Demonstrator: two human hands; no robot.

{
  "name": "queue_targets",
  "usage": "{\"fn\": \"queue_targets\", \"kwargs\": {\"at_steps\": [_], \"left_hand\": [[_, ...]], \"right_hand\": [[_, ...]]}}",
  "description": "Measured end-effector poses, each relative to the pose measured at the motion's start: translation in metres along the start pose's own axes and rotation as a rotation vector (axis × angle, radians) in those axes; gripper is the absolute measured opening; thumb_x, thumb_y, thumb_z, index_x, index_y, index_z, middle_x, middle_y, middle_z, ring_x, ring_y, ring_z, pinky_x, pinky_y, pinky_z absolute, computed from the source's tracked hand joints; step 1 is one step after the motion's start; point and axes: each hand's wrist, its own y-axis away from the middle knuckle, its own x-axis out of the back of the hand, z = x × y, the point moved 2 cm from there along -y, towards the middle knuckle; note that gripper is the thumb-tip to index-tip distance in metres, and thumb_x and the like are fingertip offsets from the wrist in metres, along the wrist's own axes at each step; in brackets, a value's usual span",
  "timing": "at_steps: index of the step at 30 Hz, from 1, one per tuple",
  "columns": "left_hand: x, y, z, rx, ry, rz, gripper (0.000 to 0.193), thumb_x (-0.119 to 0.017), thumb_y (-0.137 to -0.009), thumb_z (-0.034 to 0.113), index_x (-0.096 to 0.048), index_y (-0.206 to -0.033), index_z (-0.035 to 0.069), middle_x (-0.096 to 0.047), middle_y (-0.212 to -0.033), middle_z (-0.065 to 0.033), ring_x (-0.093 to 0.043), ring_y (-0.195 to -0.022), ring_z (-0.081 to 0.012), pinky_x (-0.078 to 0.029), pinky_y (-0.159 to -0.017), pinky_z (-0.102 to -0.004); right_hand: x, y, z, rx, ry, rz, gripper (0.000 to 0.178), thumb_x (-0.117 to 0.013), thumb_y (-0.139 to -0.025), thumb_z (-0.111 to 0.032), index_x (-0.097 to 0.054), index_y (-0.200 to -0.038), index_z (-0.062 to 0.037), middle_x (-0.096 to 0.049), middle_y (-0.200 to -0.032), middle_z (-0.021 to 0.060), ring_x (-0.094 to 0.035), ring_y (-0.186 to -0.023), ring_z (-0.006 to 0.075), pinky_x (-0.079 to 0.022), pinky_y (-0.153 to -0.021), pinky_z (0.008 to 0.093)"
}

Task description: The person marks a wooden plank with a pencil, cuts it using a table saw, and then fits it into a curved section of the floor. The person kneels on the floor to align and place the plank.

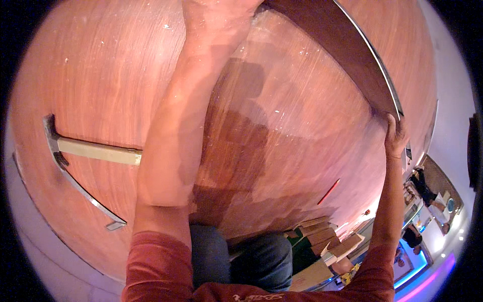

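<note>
A long, dark brown strip (347, 43) with a pale, shiny edge curves across the reddish wood-grained surface (292, 105). My right hand (396, 137) is closed on its right end, the thumb against the near side. At the top edge of the view, my left hand (221, 10) is beside the strip's other visible end. The left fingers are cut off by the frame, so their grip is hidden. A hammer (98, 150) with a pale handle lies left of my left forearm, which covers the handle's end. Touching or close to its head is a thin metal strip (93, 199) with a short bent end.
A red pencil (329, 191) lies on the surface toward the right. Opened cardboard boxes (317, 236) stand beyond the near edge, beside my knees (261, 259). Farther right, other people (426, 189) are near cluttered tables and blue lights.
</note>
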Motion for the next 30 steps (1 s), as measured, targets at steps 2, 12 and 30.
{"fn": "queue_targets", "kwargs": {"at_steps": [2, 12, 30], "left_hand": [[-0.001, 0.0, -0.005, -0.058, -0.019, -0.004, 0.024, -0.085, -0.087, 0.015, -0.066, -0.076, 0.003, -0.063, -0.065, 0.0003, -0.054, -0.059, -0.0065, -0.045, -0.054, -0.0248], [0.0, 0.001, -0.003, -0.216, -0.115, 0.068, 0.028, -0.084, -0.089, 0.018, -0.064, -0.075, 0.003, -0.06, -0.064, 0.0007, -0.052, -0.06, -0.0069, -0.043, -0.055, -0.0254], [-0.01, -0.004, -0.011, -0.201, -0.114, 0.063, 0.031, -0.081, -0.092, 0.019, -0.06, -0.072, 0.007, -0.057, -0.06, 0.0028, -0.049, -0.054, -0.0057, -0.041, -0.052, -0.0246]], "right_hand": [[0.0, 0.0, -0.006, -0.009, -0.096, 0.018, 0.025, -0.068, -0.1, -0.021, -0.07, -0.115, -0.0009, -0.073, -0.103, 0.0216, -0.071, -0.095, 0.0372, -0.054, -0.084, 0.0405], [0.0, -0.006, -0.007, 0.078, -0.081, 0.051, 0.03, -0.066, -0.102, -0.026, -0.068, -0.118, -0.0007, -0.072, -0.103, 0.0234, -0.072, -0.098, 0.036, -0.054, -0.084, 0.0406], [0.0, 0.066, 0.08, -0.787, -0.331, 0.666, 0.055, -0.04, -0.109, -0.042, -0.056, -0.141, -0.0008, -0.059, -0.142, 0.016, -0.055, -0.129, 0.031, -0.041, -0.108, 0.043]]}}
